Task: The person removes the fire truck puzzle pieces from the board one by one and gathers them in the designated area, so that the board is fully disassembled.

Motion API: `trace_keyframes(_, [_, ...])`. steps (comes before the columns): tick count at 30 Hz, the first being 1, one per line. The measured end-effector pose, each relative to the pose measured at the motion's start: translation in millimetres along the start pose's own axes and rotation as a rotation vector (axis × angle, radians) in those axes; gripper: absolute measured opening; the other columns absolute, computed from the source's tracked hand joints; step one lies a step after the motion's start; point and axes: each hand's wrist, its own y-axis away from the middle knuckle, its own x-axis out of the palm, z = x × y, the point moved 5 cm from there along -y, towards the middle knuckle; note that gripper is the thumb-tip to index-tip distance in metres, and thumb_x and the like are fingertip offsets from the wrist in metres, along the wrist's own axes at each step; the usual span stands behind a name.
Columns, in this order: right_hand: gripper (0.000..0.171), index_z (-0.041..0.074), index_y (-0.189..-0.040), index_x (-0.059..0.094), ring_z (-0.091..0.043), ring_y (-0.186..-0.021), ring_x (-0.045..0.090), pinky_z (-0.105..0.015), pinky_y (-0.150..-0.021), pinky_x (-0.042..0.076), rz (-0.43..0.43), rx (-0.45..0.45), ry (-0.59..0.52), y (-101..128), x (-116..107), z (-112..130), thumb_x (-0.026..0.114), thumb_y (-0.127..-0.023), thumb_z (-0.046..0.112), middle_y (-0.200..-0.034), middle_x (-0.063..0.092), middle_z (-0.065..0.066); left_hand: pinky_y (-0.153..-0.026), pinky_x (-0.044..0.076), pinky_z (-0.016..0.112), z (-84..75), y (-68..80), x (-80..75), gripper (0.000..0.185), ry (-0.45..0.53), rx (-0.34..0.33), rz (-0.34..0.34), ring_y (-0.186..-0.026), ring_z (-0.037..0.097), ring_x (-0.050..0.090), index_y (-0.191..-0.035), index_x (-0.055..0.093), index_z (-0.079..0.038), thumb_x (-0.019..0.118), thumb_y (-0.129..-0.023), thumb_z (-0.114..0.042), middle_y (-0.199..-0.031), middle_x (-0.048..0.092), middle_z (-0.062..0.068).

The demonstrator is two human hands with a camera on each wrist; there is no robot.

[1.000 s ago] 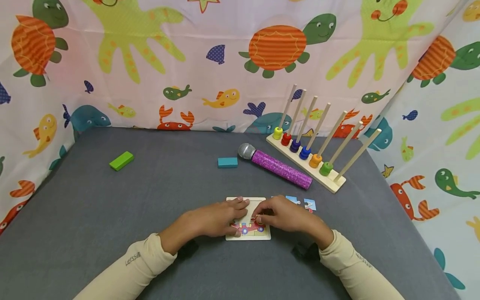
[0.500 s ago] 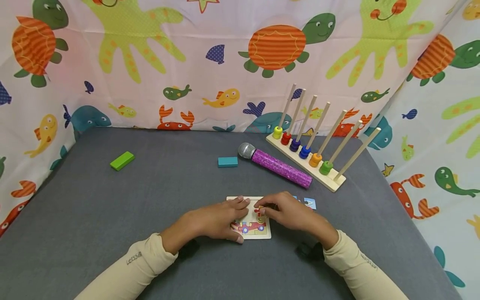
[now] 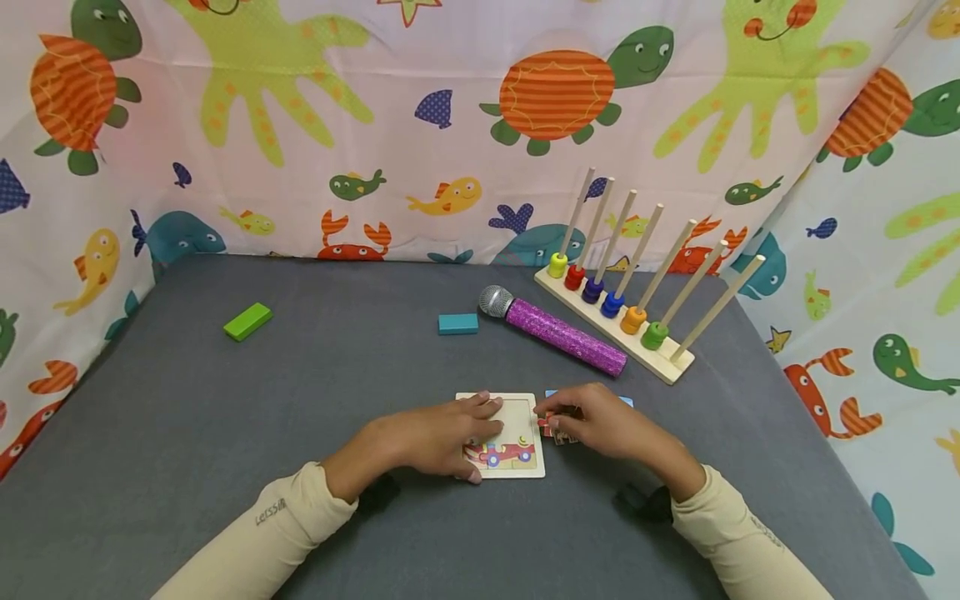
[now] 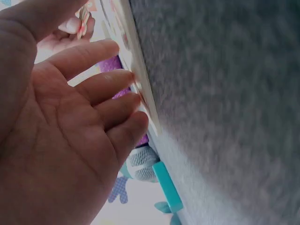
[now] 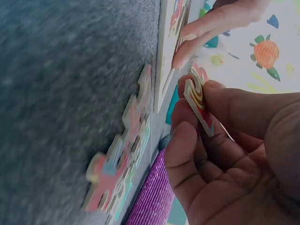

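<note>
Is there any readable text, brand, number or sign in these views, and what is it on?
Left sleeve: small dark printed mark near the cuff, too small to read with certainty.
Right sleeve: a similar mark, too small and turned away to read.
Puzzle board, puzzle pieces pinched in the right hand, microphone, and curtain: pictures only, no words.

right hand [image 3: 600, 425] (with piece [image 5: 199, 101]) off board [image 3: 517, 412]

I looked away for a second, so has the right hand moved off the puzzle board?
Yes. The right hand, pinching a puzzle piece, has shifted rightward off the puzzle board, which stays put under the left hand.
</note>
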Motion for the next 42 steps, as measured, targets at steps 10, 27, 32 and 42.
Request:
trace_keyframes(10, [0.024,0.003,-0.115,0.070,-0.005,-0.060,0.051,-0.025,-0.053,0.045,-0.025,0.033,-0.015,18,-13,-12,0.058,-0.095,0.000,-0.093,0.066,0.000,-0.114,0.022,0.038,9.6,4.7,-10.8,0.068,0.007,-0.034,-0.020,-0.146,0.023,0.015,-0.144,0.047,-0.005,0.076,-0.087,-0.027,-0.158,0.025,0.009])
trace_keyframes(27, [0.016,0.007,-0.103,0.073,-0.006,-0.071,0.056,-0.027,-0.061,0.049,-0.103,0.040,0.041,39,-37,-29,0.063,-0.092,0.000,-0.089,0.069,0.005,-0.115,0.018,0.039,13.7,6.6,-3.7,0.091,-0.015,-0.098,0.029,-0.147,0.025,0.010,-0.151,0.032,-0.004,0.079,-0.081,-0.039,-0.161,0.013,0.010])
trace_keyframes(32, [0.021,0.003,-0.108,0.072,-0.006,-0.074,0.054,-0.026,-0.062,0.048,-0.084,0.053,0.047,43,-42,-31,0.060,-0.092,-0.003,-0.096,0.070,0.001,-0.115,0.018,0.039,12.7,6.4,-3.0,0.091,-0.015,-0.109,0.041,-0.147,0.024,0.009,-0.152,0.031,-0.005,0.078,-0.082,-0.039,-0.162,0.012,0.009])
trace_keyframes(42, [0.018,0.005,-0.104,0.073,-0.006,-0.074,0.056,-0.027,-0.062,0.050,-0.082,0.104,0.052,52,-44,-42,0.061,-0.092,-0.002,-0.092,0.070,0.003,-0.116,0.016,0.038,16.9,6.0,-2.7,0.092,0.025,-0.108,0.063,-0.147,0.021,0.007,-0.152,0.030,-0.006,0.079,-0.081,-0.037,-0.162,0.010,0.007])
